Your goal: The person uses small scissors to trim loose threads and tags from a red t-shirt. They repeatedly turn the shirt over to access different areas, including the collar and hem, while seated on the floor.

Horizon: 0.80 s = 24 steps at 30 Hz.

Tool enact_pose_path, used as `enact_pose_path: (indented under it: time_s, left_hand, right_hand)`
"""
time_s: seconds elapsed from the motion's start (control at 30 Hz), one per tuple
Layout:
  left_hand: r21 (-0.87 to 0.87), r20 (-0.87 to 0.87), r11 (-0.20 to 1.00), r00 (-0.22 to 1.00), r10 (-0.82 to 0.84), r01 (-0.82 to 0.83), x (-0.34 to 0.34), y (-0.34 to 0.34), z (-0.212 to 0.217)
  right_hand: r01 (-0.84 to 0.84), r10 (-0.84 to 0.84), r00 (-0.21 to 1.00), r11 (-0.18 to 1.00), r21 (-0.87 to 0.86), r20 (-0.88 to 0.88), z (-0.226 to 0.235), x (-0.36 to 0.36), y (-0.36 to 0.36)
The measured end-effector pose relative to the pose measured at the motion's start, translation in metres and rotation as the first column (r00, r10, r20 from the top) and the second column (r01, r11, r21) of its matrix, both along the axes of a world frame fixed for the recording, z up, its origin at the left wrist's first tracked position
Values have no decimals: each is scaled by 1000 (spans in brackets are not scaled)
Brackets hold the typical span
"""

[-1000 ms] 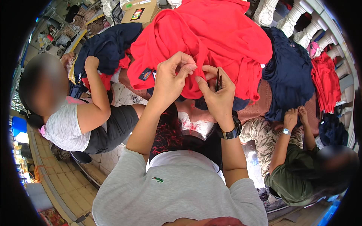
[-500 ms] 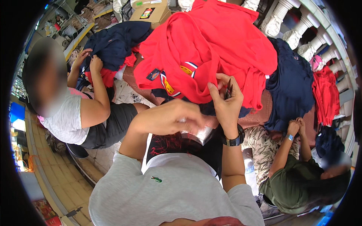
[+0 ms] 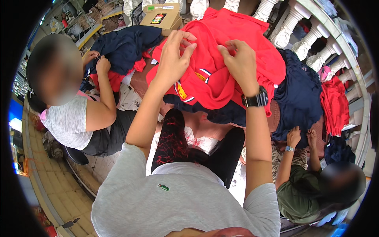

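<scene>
A heap of red knit garments (image 3: 244, 35) lies before me, with yellow patches edged in navy and white on the nearest one. Above its left part hovers my left hand (image 3: 176, 55), thumb and forefinger apart, nothing seen between them. My right hand (image 3: 241, 65), with a dark watch on its wrist, is over the middle of the heap. Its fingers curl in toward the thumb. Whether the small dark thread snips seen in it earlier are still inside is hidden. Navy cloth (image 3: 225, 114) pokes out under the heap's near edge.
On the left a person (image 3: 67, 114) handles a navy garment (image 3: 118, 43); on the right another person (image 3: 304, 189) works at a navy pile (image 3: 298, 94). A cardboard box (image 3: 160, 17) stands behind. White balusters (image 3: 290, 23) line the far right. Red thread scraps litter my lap.
My left hand has swung up and forward from near my lap onto the heap. My right hand has moved forward, away from the garment's near edge. The dark snips no longer show.
</scene>
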<state>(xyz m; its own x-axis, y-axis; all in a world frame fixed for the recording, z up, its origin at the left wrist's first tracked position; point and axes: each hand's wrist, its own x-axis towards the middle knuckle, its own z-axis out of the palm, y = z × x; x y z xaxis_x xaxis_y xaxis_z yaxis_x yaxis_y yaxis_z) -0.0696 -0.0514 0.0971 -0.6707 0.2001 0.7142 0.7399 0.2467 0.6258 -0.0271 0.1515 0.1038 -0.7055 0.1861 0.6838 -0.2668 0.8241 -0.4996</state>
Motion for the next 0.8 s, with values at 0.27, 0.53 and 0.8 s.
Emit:
enact_pose_path:
  time_s: [0.27, 0.53, 0.8]
  left_hand:
    - [-9, 63, 995, 993, 100, -99, 2, -37, -14]
    - [-257, 45, 966, 998, 36, -23, 16, -78, -45]
    - [-101, 218, 986, 964, 153, -134, 22, -105, -127]
  right_hand:
    - [26, -40, 980, 997, -74, -196, 13, -23, 17]
    - [401, -400, 916, 913, -82, 20, 44, -2, 126]
    - [-140, 158, 987, 916, -377, 17, -9, 92, 3]
